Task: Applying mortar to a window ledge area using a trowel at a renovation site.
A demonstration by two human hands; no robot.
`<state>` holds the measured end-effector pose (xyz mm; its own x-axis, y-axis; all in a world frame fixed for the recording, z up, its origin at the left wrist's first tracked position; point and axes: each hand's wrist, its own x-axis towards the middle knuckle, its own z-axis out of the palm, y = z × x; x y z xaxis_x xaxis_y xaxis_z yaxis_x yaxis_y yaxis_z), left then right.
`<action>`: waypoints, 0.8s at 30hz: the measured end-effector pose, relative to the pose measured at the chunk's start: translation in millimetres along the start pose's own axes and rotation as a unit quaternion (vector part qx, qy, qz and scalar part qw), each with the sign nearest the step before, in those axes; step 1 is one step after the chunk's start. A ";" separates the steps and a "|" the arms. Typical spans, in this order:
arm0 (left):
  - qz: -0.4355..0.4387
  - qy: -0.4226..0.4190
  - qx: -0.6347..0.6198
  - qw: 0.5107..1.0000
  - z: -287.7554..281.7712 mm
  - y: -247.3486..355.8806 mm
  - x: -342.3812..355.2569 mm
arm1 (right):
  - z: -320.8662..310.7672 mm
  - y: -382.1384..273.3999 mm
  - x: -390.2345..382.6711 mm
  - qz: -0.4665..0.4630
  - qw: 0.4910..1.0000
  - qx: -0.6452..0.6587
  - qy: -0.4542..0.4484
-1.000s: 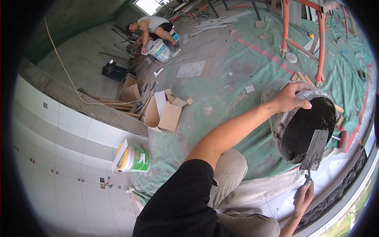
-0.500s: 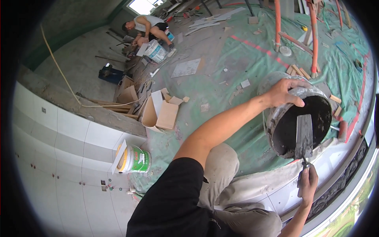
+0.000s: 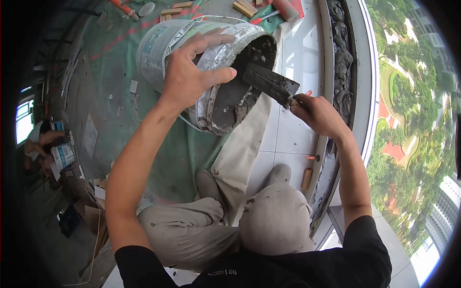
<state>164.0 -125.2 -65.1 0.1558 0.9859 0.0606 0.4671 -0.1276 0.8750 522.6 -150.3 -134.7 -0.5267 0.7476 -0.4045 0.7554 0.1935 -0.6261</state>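
I am crouched over a white mortar-stained bucket (image 3: 156, 53), tipped on its side with its mouth turned to the right. My left hand (image 3: 192, 74) grips its upper wall and rim, thumb extended along the rim. Dark grey mortar (image 3: 225, 105) coats the inside. My right hand (image 3: 314, 113) is closed round the handle of a flat steel trowel (image 3: 269, 79), whose dirty blade is angled into the bucket's mouth. A beige cloth (image 3: 242, 144) lies beneath the bucket's open end, over white floor tiles (image 3: 288, 137).
A window frame and mortar-filled channel (image 3: 342, 62) run along the right, with trees and buildings outside. A red-handled roller or mallet (image 3: 285, 9) and wooden pieces (image 3: 245, 9) lie beyond the bucket on green sheeting (image 3: 113, 96). A co-worker (image 3: 41, 139) bends beside another bucket at far left.
The view has swung toward the window, moving the co-worker to the far left. My right hand has risen beside the bucket's mouth, and the trowel blade now angles leftward into it.
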 end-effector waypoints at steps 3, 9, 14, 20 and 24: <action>0.038 -0.004 -0.019 0.999 1.1 -9.5 1.7 | 21.8 12.6 0.0 0.031 0.998 -0.042 -0.017; 0.033 -0.002 -0.079 0.996 -18.1 -10.9 -6.1 | 39.1 6.0 -2.8 0.106 0.982 0.130 -0.091; 0.062 -0.003 -0.070 0.996 -29.0 -14.4 -18.9 | 61.3 -29.1 -24.1 0.160 0.938 0.252 -0.176; 0.066 -0.017 -0.090 0.994 -31.4 -28.0 -27.5 | 113.0 -38.4 -62.0 0.189 0.844 0.470 -0.175; 0.053 -0.056 -0.129 0.989 -29.2 -25.6 -16.9 | 128.7 -42.2 -96.6 0.177 0.767 0.595 -0.165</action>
<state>124.0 -135.5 -74.5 0.2938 0.9485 0.1184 0.2079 -0.1843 0.9606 491.5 -312.4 -155.0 -0.5888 0.3807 -0.7130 0.0871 -0.8471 -0.5242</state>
